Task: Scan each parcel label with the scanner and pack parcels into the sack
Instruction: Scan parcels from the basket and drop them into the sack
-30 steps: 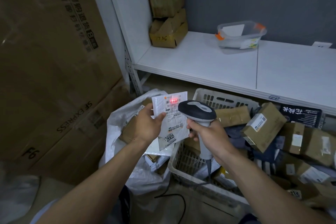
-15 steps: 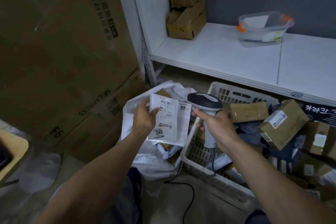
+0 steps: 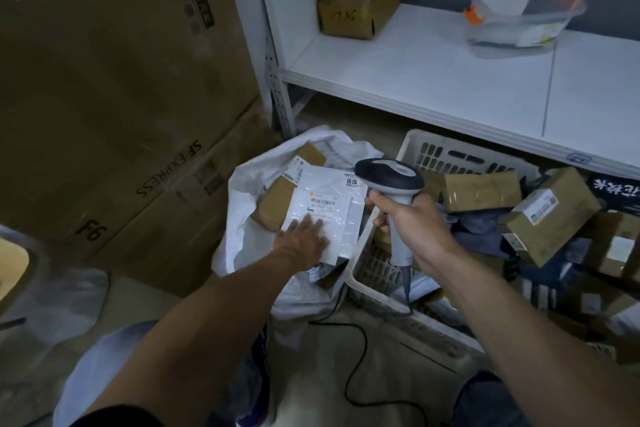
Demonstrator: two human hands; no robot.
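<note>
A white flat mailer parcel (image 3: 325, 204) with a printed label lies on top of other parcels inside the open white sack (image 3: 242, 218) on the floor. My left hand (image 3: 303, 241) rests flat on the mailer's near end, fingers straight. My right hand (image 3: 408, 222) grips the grey handle of the barcode scanner (image 3: 389, 175), held upright over the rim of the white plastic basket (image 3: 450, 152). The scanner's black cable (image 3: 353, 374) trails down to the floor. Several brown boxes with labels (image 3: 550, 215) fill the basket to the right.
Large brown cartons (image 3: 114, 97) stand against the left wall. A white shelf (image 3: 433, 80) above the basket carries an open cardboard box (image 3: 356, 7) and a clear plastic tub (image 3: 523, 17). My knees show at the bottom edge.
My left hand has lowered the white mailer from in front of the scanner into the sack and now lies flat on it. The red scan light is gone. The view shifted left.
</note>
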